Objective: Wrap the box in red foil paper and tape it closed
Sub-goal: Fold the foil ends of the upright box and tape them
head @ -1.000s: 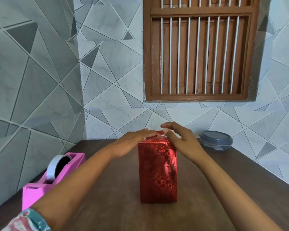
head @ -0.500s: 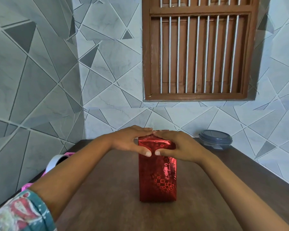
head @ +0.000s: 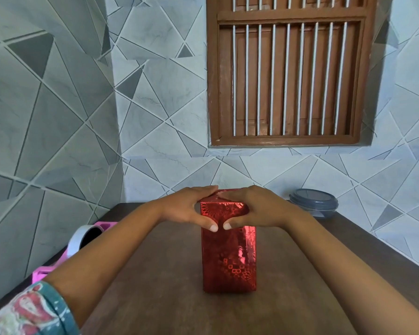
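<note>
Box [head: 229,257], tall and rectangular, wrapped in shiny red patterned foil paper [head: 230,272], stands upright on dark brown wooden table [head: 155,298], roughly mid-table, straight in front of the person

Both hands clamp its top end:
- left hand [head: 185,209] sits over the top-left corner, fingers laid across the top face, thumb [head: 212,227] hooked down onto the near face
- right hand [head: 255,209] mirrors it on the top-right corner, fingers across the top, thumb [head: 228,225] down on the near face
- thumb tips sit just beside each other, near the middle of the near face, pressed onto the foil paper
- each hand pinches the top edge of the box between fingers and thumb
- fingertips of the two hands meet on the top face; far side of the top is hidden

Foil paper covers every visible face, creased near the top under the thumbs

Pink plastic tape dispenser [head: 40,274] with a white tape roll [head: 79,240] sits at the table's left edge, partly behind the left forearm, well apart from the box. Round grey lidded plastic container [head: 313,201] sits at the far right of the table against the grey geometric tiled wall [head: 58,117]. Brown wooden barred window shutter [head: 288,76] is in the wall above. Floral teal sleeve [head: 29,310] shows at bottom left
</note>
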The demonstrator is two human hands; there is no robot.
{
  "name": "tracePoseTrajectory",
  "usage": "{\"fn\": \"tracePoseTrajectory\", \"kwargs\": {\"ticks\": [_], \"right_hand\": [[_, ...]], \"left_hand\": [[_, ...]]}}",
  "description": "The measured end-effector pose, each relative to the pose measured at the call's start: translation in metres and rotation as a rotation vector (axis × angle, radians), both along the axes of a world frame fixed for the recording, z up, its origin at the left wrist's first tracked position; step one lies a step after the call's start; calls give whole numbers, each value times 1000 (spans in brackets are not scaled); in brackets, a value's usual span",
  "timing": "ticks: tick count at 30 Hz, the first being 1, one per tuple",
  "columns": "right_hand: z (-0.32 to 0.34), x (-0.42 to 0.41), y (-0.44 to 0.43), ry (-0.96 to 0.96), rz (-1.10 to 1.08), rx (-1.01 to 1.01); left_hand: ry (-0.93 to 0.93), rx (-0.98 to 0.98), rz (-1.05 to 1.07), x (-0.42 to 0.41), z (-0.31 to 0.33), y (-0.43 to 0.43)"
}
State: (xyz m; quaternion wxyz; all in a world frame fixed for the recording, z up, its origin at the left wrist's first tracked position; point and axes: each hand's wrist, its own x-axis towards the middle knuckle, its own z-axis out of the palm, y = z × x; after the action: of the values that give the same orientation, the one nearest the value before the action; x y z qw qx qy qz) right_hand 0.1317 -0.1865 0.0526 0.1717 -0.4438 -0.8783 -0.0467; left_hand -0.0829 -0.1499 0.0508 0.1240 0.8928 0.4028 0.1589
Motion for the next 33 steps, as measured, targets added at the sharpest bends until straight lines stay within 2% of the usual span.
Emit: {"fn": "tracePoseTrajectory", "kwargs": {"ticks": [11,15,19,23,29,33], "right_hand": [[5,-2,9,-65,-62,2],[12,4,1,63,-28,-198],[2,10,1,178,-6,-196],[-1,8,5,132,9,-134],[0,10,0,134,-2,-161],[5,9,-2,-10,-36,-85]], "left_hand": [[-141,-71,-53,0,0,-5],[-140,-75,-51,-3,-1,-2],[-160,-96,-32,-7,-8,0],[-180,-108,-34,-8,-10,-1],[-165,-116,-38,-6,-10,-3],[-148,-94,-25,-7,-9,-8]]}}
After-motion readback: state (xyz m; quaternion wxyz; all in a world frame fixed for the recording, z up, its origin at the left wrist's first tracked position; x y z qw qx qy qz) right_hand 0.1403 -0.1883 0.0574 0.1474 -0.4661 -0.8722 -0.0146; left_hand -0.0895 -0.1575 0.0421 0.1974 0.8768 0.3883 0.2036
